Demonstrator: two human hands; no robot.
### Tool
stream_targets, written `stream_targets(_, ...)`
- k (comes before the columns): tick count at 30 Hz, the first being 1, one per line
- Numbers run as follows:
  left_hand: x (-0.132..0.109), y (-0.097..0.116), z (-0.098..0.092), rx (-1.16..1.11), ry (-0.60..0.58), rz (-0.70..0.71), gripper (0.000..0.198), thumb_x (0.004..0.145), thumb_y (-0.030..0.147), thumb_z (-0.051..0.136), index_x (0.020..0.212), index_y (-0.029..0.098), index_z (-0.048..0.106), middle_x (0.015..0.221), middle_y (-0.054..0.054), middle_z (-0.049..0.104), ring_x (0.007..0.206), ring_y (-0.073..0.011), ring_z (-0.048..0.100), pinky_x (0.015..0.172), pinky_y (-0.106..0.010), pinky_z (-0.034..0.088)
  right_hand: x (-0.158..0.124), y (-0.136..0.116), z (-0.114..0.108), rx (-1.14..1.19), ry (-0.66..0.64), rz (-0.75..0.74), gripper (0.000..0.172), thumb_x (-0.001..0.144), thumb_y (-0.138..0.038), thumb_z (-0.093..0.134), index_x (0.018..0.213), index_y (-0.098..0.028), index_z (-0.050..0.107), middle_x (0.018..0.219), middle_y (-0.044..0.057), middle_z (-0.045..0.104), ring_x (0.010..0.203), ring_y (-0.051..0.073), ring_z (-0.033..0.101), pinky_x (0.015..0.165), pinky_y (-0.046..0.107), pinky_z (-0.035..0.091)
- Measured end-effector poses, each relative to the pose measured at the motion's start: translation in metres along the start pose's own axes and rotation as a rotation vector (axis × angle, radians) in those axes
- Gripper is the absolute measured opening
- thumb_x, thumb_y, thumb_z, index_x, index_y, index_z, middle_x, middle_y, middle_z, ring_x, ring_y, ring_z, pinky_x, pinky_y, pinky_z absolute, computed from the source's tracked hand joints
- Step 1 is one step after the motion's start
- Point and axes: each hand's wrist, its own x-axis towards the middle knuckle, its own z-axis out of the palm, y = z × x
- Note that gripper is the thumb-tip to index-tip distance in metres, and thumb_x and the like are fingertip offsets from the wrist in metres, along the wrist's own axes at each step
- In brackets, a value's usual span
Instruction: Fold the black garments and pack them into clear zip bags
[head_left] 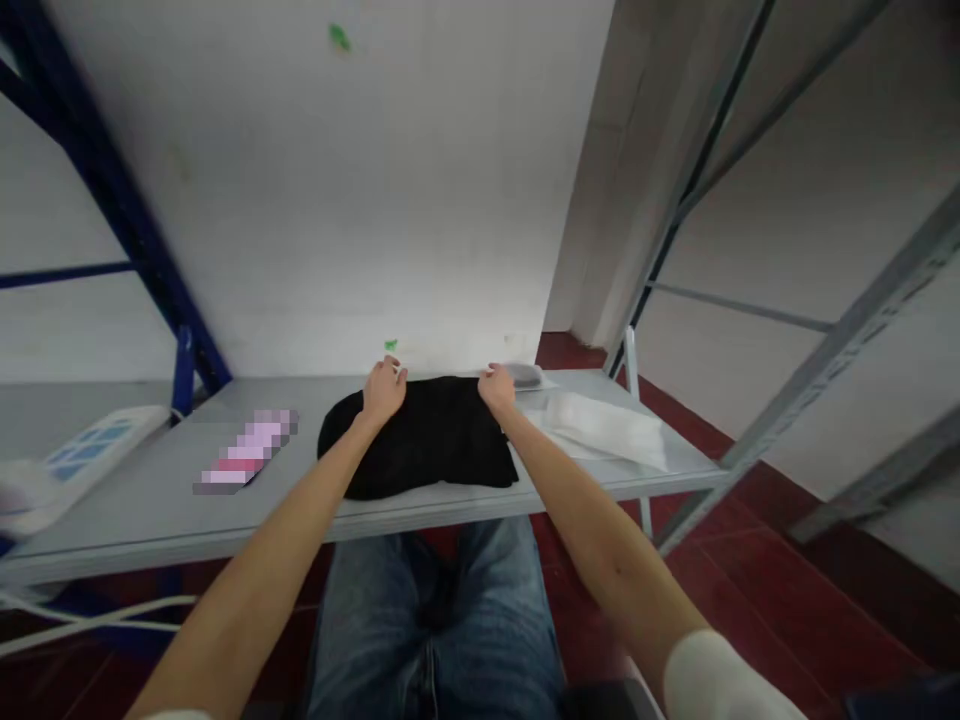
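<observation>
Head cam: white bag (600,425) and power strip (97,448) are flanking our black garment (424,440) mid-shelf (150,510); we're gripping its far edge, left hand (384,388) and right hand (496,385) curled closed.

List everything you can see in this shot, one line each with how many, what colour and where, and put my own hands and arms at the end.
black garment: one, black, middle of the shelf, under both hands
grey shelf: one, light grey, across the frame in front of the person
white cloth: one, white, right of the black garment
small grey object: one, grey, far right of the shelf, too blurred to identify
power strip: one, white with blue switches, left end
pink item: one, pink, pixelated, left of the garment
blue frame: one, dark blue, upper left
grey frame: one, grey, right
jeans: one pair, blue, below the shelf
left hand: on the garment's far edge
right hand: on the garment's far edge
</observation>
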Motion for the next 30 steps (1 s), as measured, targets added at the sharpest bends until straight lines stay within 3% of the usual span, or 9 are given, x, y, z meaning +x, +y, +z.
stream_targets(3, -0.019, 0.004, 0.011, 0.080, 0.008, 0.126, 0.034, 0.102, 0.028, 0.041, 0.128, 0.016, 0.059, 0.129, -0.018, 0.065, 0.105, -0.0294, 0.069, 0.087, -0.041, 0.054, -0.020, -0.004, 0.024, -0.038, 0.039, 0.009, 0.050, 0.099, -0.014, 0.044, 0.148, -0.011, 0.055, 0.149, 0.022, 0.058, 0.136, 0.031, 0.058, 0.110, 0.044, 0.048)
stream_targets(5, -0.032, 0.005, 0.013, 0.169, -0.012, 0.243, 0.032, 0.102, 0.025, 0.039, 0.123, 0.018, 0.062, 0.126, -0.018, 0.066, 0.114, -0.0321, 0.065, 0.090, -0.043, 0.054, -0.039, -0.008, 0.040, -0.074, 0.067, -0.118, 0.053, 0.100, -0.013, 0.040, 0.152, -0.011, 0.051, 0.160, 0.018, 0.048, 0.146, 0.030, 0.047, 0.118, 0.044, 0.040)
stream_targets(8, -0.045, 0.002, 0.015, 0.245, -0.107, 0.338, 0.030, 0.101, 0.025, 0.042, 0.119, 0.018, 0.066, 0.120, -0.018, 0.070, 0.124, -0.0351, 0.061, 0.102, -0.049, 0.049, -0.064, -0.014, 0.060, -0.121, 0.056, -0.294, 0.054, 0.102, -0.016, 0.037, 0.154, -0.010, 0.049, 0.162, 0.016, 0.046, 0.152, 0.028, 0.039, 0.125, 0.045, 0.030)
stream_targets(11, -0.051, -0.007, 0.018, 0.228, -0.219, 0.309, 0.036, 0.102, 0.033, 0.044, 0.124, 0.017, 0.067, 0.126, -0.018, 0.071, 0.127, -0.0356, 0.061, 0.108, -0.053, 0.046, -0.075, -0.013, 0.072, -0.160, -0.009, -0.402, 0.053, 0.104, -0.022, 0.036, 0.155, -0.008, 0.047, 0.162, 0.015, 0.046, 0.155, 0.029, 0.033, 0.127, 0.048, 0.024)
stream_targets(16, -0.054, -0.030, 0.026, 0.182, -0.319, 0.289, 0.050, 0.103, 0.044, 0.042, 0.137, 0.016, 0.064, 0.143, -0.015, 0.066, 0.140, -0.0309, 0.055, 0.114, -0.046, 0.046, -0.061, 0.013, 0.071, -0.220, -0.103, -0.460, 0.056, 0.106, -0.028, 0.036, 0.156, -0.006, 0.046, 0.168, 0.015, 0.036, 0.156, 0.030, 0.030, 0.127, 0.046, 0.025)
stream_targets(20, -0.057, -0.045, 0.030, 0.063, -0.380, 0.286, 0.065, 0.102, 0.058, 0.038, 0.153, 0.020, 0.052, 0.164, -0.010, 0.044, 0.155, -0.0329, 0.035, 0.123, -0.054, 0.035, -0.049, 0.034, 0.061, -0.258, -0.117, -0.447, 0.058, 0.107, -0.030, 0.033, 0.158, -0.004, 0.043, 0.168, 0.016, 0.035, 0.158, 0.031, 0.027, 0.127, 0.045, 0.025)
stream_targets(24, -0.059, -0.057, 0.029, -0.001, -0.380, 0.292, 0.074, 0.100, 0.067, 0.034, 0.157, 0.021, 0.047, 0.171, -0.011, 0.030, 0.157, -0.0324, 0.032, 0.127, -0.057, 0.025, -0.048, 0.041, 0.053, -0.290, -0.130, -0.424, 0.060, 0.107, -0.032, 0.030, 0.158, -0.002, 0.042, 0.169, 0.016, 0.033, 0.158, 0.030, 0.025, 0.127, 0.043, 0.024)
stream_targets(27, -0.060, -0.064, 0.027, 0.025, -0.424, 0.259, 0.076, 0.100, 0.069, 0.032, 0.158, 0.022, 0.044, 0.171, -0.011, 0.031, 0.156, -0.0318, 0.033, 0.128, -0.058, 0.019, -0.050, 0.042, 0.052, -0.310, -0.150, -0.403, 0.062, 0.108, -0.035, 0.030, 0.158, -0.001, 0.041, 0.169, 0.018, 0.032, 0.158, 0.029, 0.026, 0.126, 0.041, 0.025)
stream_targets(30, -0.060, -0.068, 0.026, 0.073, -0.445, 0.236, 0.078, 0.099, 0.069, 0.033, 0.160, 0.020, 0.042, 0.169, -0.011, 0.036, 0.156, -0.0325, 0.033, 0.128, -0.056, 0.021, -0.051, 0.044, 0.053, -0.340, -0.168, -0.376, 0.066, 0.108, -0.039, 0.030, 0.159, 0.002, 0.037, 0.169, 0.020, 0.030, 0.158, 0.031, 0.025, 0.127, 0.042, 0.024)
